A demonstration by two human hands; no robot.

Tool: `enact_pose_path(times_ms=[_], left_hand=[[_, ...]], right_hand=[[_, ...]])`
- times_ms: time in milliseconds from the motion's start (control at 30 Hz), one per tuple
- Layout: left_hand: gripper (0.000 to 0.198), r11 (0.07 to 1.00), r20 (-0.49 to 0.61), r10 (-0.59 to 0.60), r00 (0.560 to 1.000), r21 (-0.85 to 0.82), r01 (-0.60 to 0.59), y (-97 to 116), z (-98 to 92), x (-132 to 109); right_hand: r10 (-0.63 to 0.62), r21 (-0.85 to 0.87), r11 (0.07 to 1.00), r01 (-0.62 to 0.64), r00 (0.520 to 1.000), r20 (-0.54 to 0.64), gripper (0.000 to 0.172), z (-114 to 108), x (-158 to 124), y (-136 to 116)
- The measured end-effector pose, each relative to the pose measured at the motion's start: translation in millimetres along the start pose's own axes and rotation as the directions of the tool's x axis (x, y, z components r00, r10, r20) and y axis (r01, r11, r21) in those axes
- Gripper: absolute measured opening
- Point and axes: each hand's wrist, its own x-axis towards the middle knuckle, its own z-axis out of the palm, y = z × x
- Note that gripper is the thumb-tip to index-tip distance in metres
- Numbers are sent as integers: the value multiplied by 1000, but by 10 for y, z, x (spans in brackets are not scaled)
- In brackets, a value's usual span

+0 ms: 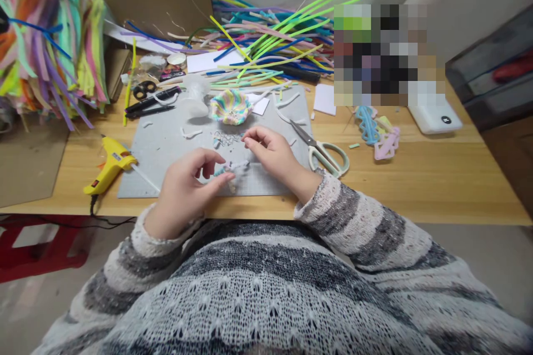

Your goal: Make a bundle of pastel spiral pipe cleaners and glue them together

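My left hand point(189, 188) is closed in a pinch, thumb and fingers at the end of a small fuzzy piece of pipe cleaner point(238, 166) in pale lilac, white and blue. Just to its right, my right hand point(272, 158) has thumb and forefinger pressed together; whatever is between them is too small to make out. Near those fingertips a cluster of small dark wire bits point(228, 138) lies on the grey cutting mat point(166, 150). Behind it sits a ruffled pastel pipe-cleaner bowl point(231, 106), striped yellow, blue and pink.
Scissors point(322, 152) lie right of my right hand. A yellow glue gun point(109, 163) rests at the left, its cord over the table edge. Loose pipe cleaners point(278, 33) pile up at the back, with bundles point(45, 39) at far left. A white box point(435, 111) stands right.
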Motion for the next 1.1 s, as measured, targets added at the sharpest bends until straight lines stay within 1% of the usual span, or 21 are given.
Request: enact_pose_path(times_ms=[67, 133, 200, 333, 433, 567, 700, 833, 900, 967, 1033, 1100], left_hand=[[17, 1000, -19, -14, 1000, 26, 14, 49, 77, -34], [10, 999, -8, 0, 1000, 51, 0, 74, 101, -34], [6, 998, 3, 15, 1000, 63, -15, 77, 73, -13], [8, 993, 20, 70, 997, 95, -72, 55, -41, 44], [9, 989, 59, 91, 994, 112, -97, 26, -87, 77], [9, 994, 102, 60, 993, 86, -69, -23, -107, 100], [17, 997, 122, 54, 991, 41, -59, -64, -145, 127], [10, 996, 146, 86, 985, -1, -87, -90, -149, 173], [8, 998, 117, 66, 991, -27, -63, -98, -136, 184], [6, 997, 45, 27, 999, -73, -23, -101, -122, 175], [7, 987, -29, -9, 1000, -159, 5, -103, -109, 151], [7, 967, -75, -46, 996, -255, 25, -107, -92, 120]], right_hand=[[4, -32, 999, -3, 1000, 30, 14, 2, -15, -11], [2, -49, 999, 0, 999, 47, 14, 6, -26, -19], [-3, -59, 998, 6, 999, 53, 14, 8, -31, -23], [-12, -76, 997, 16, 999, 47, 14, 6, -34, -33], [-27, -108, 994, 35, 997, 71, 14, 1, -39, -53], [-69, -174, 980, 92, 988, 136, 10, -7, -47, -89], [-95, -213, 969, 125, 985, 144, 11, -7, -51, -102], [-88, -241, 962, 125, 984, 158, 11, -8, -44, -103], [-112, -236, 960, 148, 981, 161, 12, -15, -45, -119], [-164, -232, 952, 201, 972, 168, 12, -28, -55, -151], [-219, -242, 934, 262, 957, 190, 14, -39, -76, -190], [-249, -260, 917, 304, 943, 222, 16, -42, -103, -222]])
